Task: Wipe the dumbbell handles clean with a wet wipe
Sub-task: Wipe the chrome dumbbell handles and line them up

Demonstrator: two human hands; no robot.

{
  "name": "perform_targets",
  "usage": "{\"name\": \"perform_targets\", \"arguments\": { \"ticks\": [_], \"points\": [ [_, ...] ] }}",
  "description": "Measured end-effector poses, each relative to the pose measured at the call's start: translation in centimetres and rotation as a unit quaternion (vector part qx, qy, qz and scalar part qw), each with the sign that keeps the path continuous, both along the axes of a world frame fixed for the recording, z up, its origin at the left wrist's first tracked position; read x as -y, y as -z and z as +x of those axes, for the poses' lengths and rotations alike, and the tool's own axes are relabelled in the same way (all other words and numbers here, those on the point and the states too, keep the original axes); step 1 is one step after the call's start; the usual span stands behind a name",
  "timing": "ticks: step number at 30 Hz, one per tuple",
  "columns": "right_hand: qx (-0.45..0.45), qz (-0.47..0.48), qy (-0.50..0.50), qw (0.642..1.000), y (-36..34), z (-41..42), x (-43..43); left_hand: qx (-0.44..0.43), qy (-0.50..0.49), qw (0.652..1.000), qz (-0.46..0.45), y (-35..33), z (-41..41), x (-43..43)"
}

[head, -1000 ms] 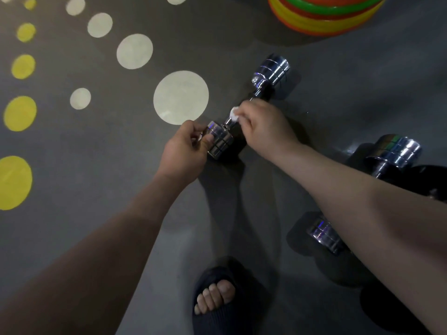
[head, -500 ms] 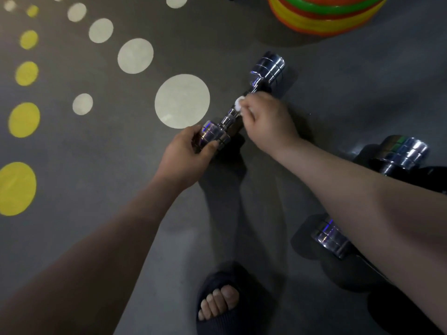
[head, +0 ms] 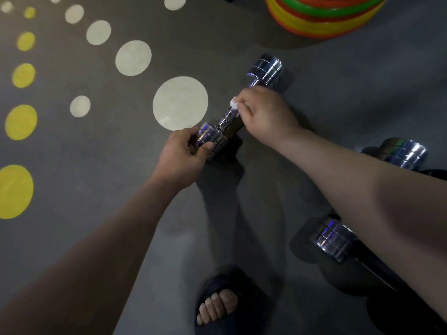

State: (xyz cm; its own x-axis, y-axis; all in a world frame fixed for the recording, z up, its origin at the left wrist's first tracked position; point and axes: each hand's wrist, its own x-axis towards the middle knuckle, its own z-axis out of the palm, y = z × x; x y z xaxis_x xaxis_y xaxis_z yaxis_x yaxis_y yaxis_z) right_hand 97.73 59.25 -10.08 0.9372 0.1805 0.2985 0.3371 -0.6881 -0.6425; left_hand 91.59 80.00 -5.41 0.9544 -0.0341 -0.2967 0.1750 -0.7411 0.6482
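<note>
Grips heavy, slick dumbbell (head: pixel 223 124) by 7 o'clock head (head: pixel 212 140) with left hand (head: pixel 183 155); apparently pinches wipe (head: pixel 234 103) on handle (head: pixel 229 115) with right hand (head: pixel 266 114).

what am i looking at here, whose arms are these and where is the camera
There is no machine here: these are a person's two bare arms, filmed by one camera worn on their head, looking down. The left hand grips the near end of a chrome dumbbell. The right hand pinches a small white wipe against its handle. A second dumbbell lies on the grey floor to the right, partly hidden by the right arm. At the top is a stack of coloured rings; at the bottom, the person's foot in a dark slipper. The floor has white and yellow dots.
</note>
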Motion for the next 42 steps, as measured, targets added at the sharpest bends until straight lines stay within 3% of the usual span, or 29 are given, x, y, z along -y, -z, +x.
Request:
{"name": "perform_targets", "arguments": {
  "ticks": [3, 8, 13, 18, 23, 30, 34, 39, 42],
  "points": [
    [0.007, 0.025, 0.085, 0.996, 0.5, -0.3, -0.9, -0.008, 0.005, 1.0, -0.007, -0.2, 0.1, 0.0],
    [0.026, 0.019, -0.047, 0.998, 0.7, -1.8, -2.3, -0.035, -0.027, 0.999, -0.018, -0.1, 0.6, -0.5],
    [-0.02, 0.074, 0.173, 0.982, 0.8, -0.3, -1.7, -0.043, -0.036, 0.998, -0.042, 0.1, 0.7, -0.6],
    [0.01, 0.029, 0.05, 0.998, 0.5, -1.4, -1.1, -0.039, -0.043, 0.998, -0.034, 0.2, 0.3, -0.4],
    [-0.018, 0.012, 0.141, 0.99, 0.3, 0.1, -0.2, 0.029, -0.011, 1.0, 0.001, 0.5, -0.9, 0.5],
    [-0.011, -0.026, -0.011, 1.0, -0.3, -2.3, 0.8, 0.054, -0.023, 0.997, 0.041, 0.5, -1.9, 1.6],
    [-0.024, -0.046, 0.042, 0.998, -0.5, -1.1, 1.2, 0.071, -0.02, 0.996, 0.055, 0.8, -1.9, 1.7],
    [-0.025, -0.058, -0.057, 0.996, -0.7, -2.2, 0.3, 0.076, -0.007, 0.994, 0.072, 0.8, -1.9, 1.8],
    [-0.038, -0.045, 0.019, 0.998, -0.9, -1.5, 0.9, 0.085, -0.007, 0.993, 0.079, 0.9, -2.0, 1.9]
  ]
}}
